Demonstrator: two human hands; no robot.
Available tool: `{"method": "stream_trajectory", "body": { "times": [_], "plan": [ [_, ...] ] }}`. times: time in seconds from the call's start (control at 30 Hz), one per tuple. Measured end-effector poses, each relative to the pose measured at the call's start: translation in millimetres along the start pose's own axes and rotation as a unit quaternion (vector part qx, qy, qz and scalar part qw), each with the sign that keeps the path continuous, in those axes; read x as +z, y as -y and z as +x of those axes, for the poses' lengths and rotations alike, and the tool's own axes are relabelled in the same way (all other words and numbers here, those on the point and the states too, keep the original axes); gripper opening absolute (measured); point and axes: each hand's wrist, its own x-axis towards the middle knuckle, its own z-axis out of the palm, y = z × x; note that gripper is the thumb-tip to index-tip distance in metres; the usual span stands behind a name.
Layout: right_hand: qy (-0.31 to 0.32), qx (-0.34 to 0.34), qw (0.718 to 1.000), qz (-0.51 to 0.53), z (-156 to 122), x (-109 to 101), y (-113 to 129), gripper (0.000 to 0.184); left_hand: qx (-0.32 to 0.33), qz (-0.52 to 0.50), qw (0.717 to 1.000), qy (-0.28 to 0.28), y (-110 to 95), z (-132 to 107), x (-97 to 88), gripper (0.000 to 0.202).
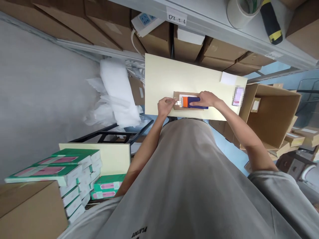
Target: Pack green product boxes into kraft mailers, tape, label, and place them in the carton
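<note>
On a pale cream tabletop (pixel 161 76) in front of me lies a flat brown cardboard box (pixel 176 95) with a white patch on its upper face. My right hand (pixel 207 99) is closed around a dark blue oblong item with an orange end (pixel 185 102), held over the box; I cannot make out its exact kind. At the box's left end, my left hand (pixel 166 106) pinches a small white label with dark print (pixel 177 103). The label is close to the orange end; whether it touches the box I cannot tell.
A phone (pixel 238 96) and white paper (pixel 228 78) lie at the table's right. An open carton (pixel 274 114) stands beyond. Shelves with boxes (pixel 221 49), a power strip (pixel 147 23) and a tape roll (pixel 243 13) line the back. Green boxes (pixel 62 162) are stacked lower left.
</note>
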Motion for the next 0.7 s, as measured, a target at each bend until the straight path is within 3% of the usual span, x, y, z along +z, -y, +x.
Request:
{"method": "stream_trajectory", "body": {
  "times": [0.13,0.23,0.47,0.57,0.7],
  "plan": [
    [0.01,0.0,1.0,0.006,4,0,0,0.069,-0.011,0.054,0.997,-0.046,-13,-9,9.4,0.025],
    [0.029,-0.007,0.999,0.026,-7,-5,-15,0.069,-0.03,0.05,0.996,-0.062,-15,-13,13.2,0.021],
    [0.094,0.053,0.991,0.083,-66,-21,-126,0.079,-0.034,0.075,0.99,-0.116,-10,-13,22.9,0.02],
    [0.087,0.062,0.991,0.079,-61,-11,-157,0.08,-0.023,0.085,0.985,-0.147,-5,-9,27.9,0.019],
    [0.081,0.049,0.993,0.066,-29,13,-167,0.077,-0.033,0.101,0.979,-0.176,1,-4,32.2,0.016]
  ]
}}
